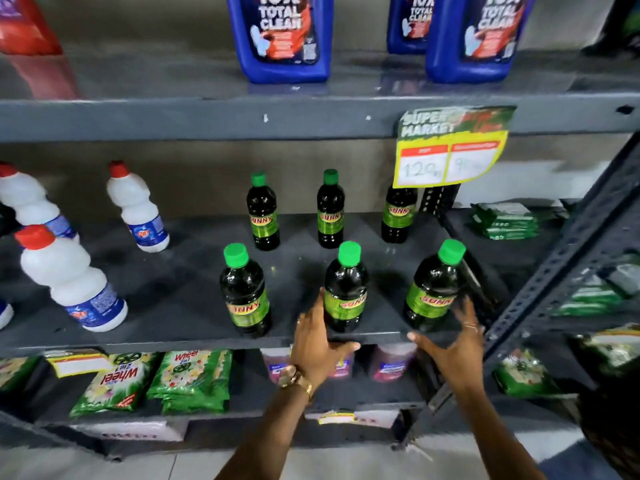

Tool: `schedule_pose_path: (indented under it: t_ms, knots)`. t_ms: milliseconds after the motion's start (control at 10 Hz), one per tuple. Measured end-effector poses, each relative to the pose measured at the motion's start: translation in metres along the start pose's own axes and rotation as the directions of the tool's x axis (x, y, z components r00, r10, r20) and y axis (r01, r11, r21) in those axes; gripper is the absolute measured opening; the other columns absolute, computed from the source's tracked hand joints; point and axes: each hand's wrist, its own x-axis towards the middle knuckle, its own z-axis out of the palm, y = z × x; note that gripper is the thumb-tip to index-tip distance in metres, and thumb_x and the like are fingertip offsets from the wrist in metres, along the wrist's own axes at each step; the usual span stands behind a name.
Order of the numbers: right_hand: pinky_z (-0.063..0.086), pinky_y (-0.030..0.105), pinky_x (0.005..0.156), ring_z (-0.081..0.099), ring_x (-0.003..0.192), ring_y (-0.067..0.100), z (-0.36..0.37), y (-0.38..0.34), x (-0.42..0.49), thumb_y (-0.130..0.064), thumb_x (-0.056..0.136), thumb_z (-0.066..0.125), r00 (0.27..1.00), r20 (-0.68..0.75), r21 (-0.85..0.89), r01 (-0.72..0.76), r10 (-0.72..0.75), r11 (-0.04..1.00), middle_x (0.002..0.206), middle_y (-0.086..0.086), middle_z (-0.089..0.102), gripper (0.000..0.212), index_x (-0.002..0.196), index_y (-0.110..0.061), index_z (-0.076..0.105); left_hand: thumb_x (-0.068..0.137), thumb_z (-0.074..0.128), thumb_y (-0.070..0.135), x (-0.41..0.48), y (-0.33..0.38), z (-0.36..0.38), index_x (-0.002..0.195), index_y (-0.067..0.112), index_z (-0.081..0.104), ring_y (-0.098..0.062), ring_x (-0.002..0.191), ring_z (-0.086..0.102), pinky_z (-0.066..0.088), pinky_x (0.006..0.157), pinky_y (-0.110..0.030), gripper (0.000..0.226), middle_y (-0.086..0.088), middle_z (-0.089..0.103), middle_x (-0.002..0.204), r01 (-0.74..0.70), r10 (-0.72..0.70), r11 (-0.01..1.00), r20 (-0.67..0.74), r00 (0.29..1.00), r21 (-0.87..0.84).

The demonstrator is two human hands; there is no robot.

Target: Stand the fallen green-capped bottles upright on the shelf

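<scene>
Grey shop shelf [173, 299], six upright green-capped bottles [245, 292], price tag [450, 150]

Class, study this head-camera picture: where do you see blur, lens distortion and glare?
Head view: the right hand is smeared by motion, the left hand sharper; the price tag is too soft to read its numbers surely; the wide lens bows the shelf edge and splays the white bottles outward; soft glare lies on the top shelf under the blue jugs.
</scene>
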Motion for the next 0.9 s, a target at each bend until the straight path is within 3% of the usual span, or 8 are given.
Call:
schedule_pose_path:
  t_ms: [100,200,300,400,500,600,700,900]
  knots:
    - [0.016,0.039,0.115,0.037,0.136,0.036,0.007,0.011,-0.01,-0.026,0.054,0.092,0.994,0.102,-0.119,0.056,-0.043,0.991,0.138,0.019,0.053,0.102,0.141,-0.006,0.042,0.047,0.086,0.046,0.014,-0.02,-0.011,0.123,0.015,0.052,-0.028,0.103,0.055,0.043,0.091,-0.036,0.089,-0.007,0.066,0.112,0.011,-0.011,0.998,-0.003,1.0,0.069]
    - [0.022,0.027,0.106,0.029,0.141,0.037,0.018,0.014,-0.012,-0.027,0.059,0.09,0.997,0.071,-0.091,0.029,-0.023,0.995,0.14,0.024,0.05,0.091,0.137,-0.008,0.05,0.039,0.081,0.053,0.02,-0.037,-0.023,0.099,0.028,0.062,0.006,0.081,0.057,0.043,0.073,-0.012,0.067,0.022,0.062,0.084,0.03,-0.032,0.999,0.048,0.998,0.043]
    - [0.023,0.029,0.104,0.032,0.138,0.038,-0.037,0.047,0.035,-0.029,0.058,0.09,0.987,0.142,-0.026,0.084,-0.08,0.996,0.136,0.026,0.052,0.087,0.134,-0.007,0.054,0.043,0.083,0.045,0.023,0.009,0.039,0.099,0.035,0.06,0.015,0.081,0.055,0.038,0.07,-0.002,0.062,0.025,0.061,0.084,0.066,-0.065,0.998,-0.073,0.995,0.014]
    - [0.028,0.045,0.108,0.039,0.132,0.042,-0.015,0.039,0.042,-0.035,0.06,0.088,0.988,0.135,-0.025,0.083,-0.079,0.996,0.128,0.025,0.059,0.078,0.125,-0.004,0.059,0.051,0.087,0.029,0.024,0.002,0.021,0.108,0.028,0.061,0.018,0.082,0.052,0.036,0.069,0.004,0.063,0.017,0.063,0.091,0.112,-0.111,0.994,-0.06,0.992,0.003]
    - [0.032,0.052,0.108,0.04,0.132,0.041,-0.005,0.029,0.033,-0.039,0.06,0.086,0.986,0.117,0.003,0.123,-0.122,0.992,0.126,0.022,0.062,0.076,0.122,-0.003,0.061,0.055,0.087,0.019,0.033,-0.004,0.008,0.11,0.023,0.06,0.017,0.083,0.054,0.038,0.073,0.004,0.061,0.014,0.065,0.096,0.118,-0.118,0.993,-0.049,0.992,0.012]
    - [0.034,0.054,0.108,0.04,0.133,0.038,-0.003,0.026,0.042,-0.052,0.06,0.078,0.987,0.093,0.039,0.129,-0.132,0.991,0.126,0.018,0.062,0.079,0.121,-0.006,0.06,0.058,0.086,0.014,0.042,0.001,0.005,0.113,0.021,0.06,-0.006,0.097,0.062,0.044,0.091,-0.022,0.061,0.003,0.07,0.109,0.11,-0.11,0.994,-0.015,0.994,-0.002]
    - [0.033,0.053,0.109,0.036,0.135,0.037,-0.005,0.027,0.04,-0.047,0.061,0.081,0.985,0.116,0.031,0.129,-0.132,0.991,0.13,0.018,0.059,0.078,0.125,-0.008,0.058,0.059,0.085,0.013,0.04,0.001,0.007,0.116,0.021,0.058,-0.015,0.105,0.061,0.043,0.096,-0.03,0.064,0.0,0.069,0.113,0.105,-0.105,0.994,-0.017,0.994,-0.005]
    - [0.03,0.051,0.112,0.032,0.14,0.034,-0.018,0.014,0.032,-0.036,0.064,0.085,0.977,0.152,0.071,0.142,-0.151,0.987,0.145,0.018,0.046,0.096,0.143,-0.006,0.04,0.062,0.083,0.005,0.032,0.01,0.009,0.13,0.019,0.046,-0.016,0.115,0.056,0.041,0.109,-0.047,0.079,0.003,0.062,0.12,0.09,-0.094,0.989,-0.027,0.995,-0.119]
